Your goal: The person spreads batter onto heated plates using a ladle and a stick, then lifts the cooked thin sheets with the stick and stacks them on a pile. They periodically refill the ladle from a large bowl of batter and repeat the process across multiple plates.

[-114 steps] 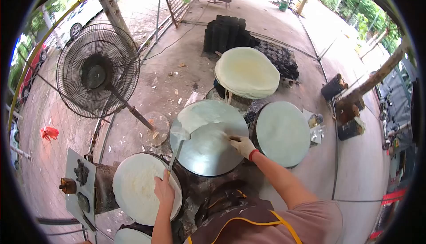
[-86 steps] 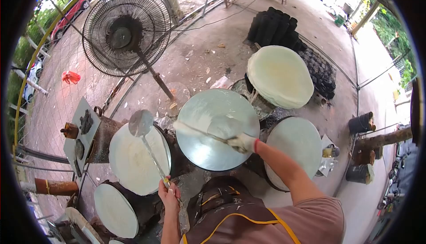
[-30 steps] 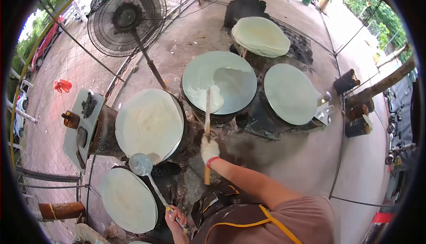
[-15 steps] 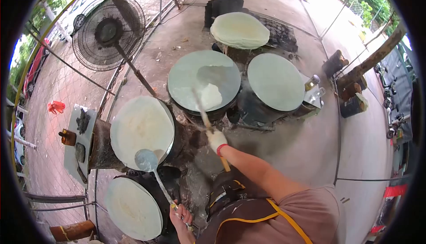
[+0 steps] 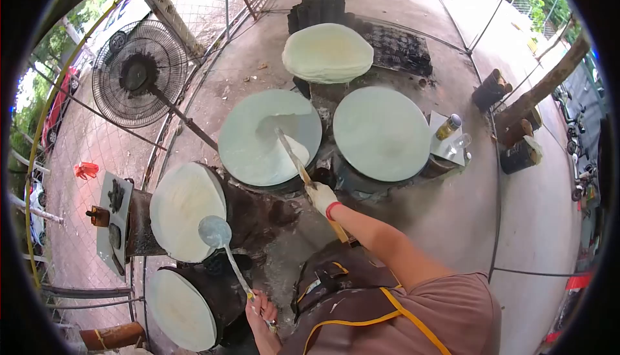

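My right hand (image 5: 321, 197), in a white glove, grips a long wooden-handled spreader (image 5: 292, 155) whose blade lies on the middle round griddle (image 5: 242, 135), over a patch of white batter. My left hand (image 5: 259, 310) holds the handle of a metal ladle (image 5: 215, 232), its bowl raised over the edge of the left griddle (image 5: 181, 210), which is covered by a pale sheet. A third griddle (image 5: 381, 132) to the right is fully coated. A stack of finished sheets (image 5: 327, 53) sits behind the middle griddle.
A standing fan (image 5: 135, 74) is at the back left. Another covered griddle (image 5: 179, 310) is at the lower left. Bottles (image 5: 447, 127) stand on a small tray right of the griddles. Dark cylinders (image 5: 320, 10) and a wire fence (image 5: 84, 129) border the area.
The view swung, shifting the griddles left and down. My right hand drew the spreader across the middle griddle, widening the white batter over it. The ladle stays raised in my left hand.
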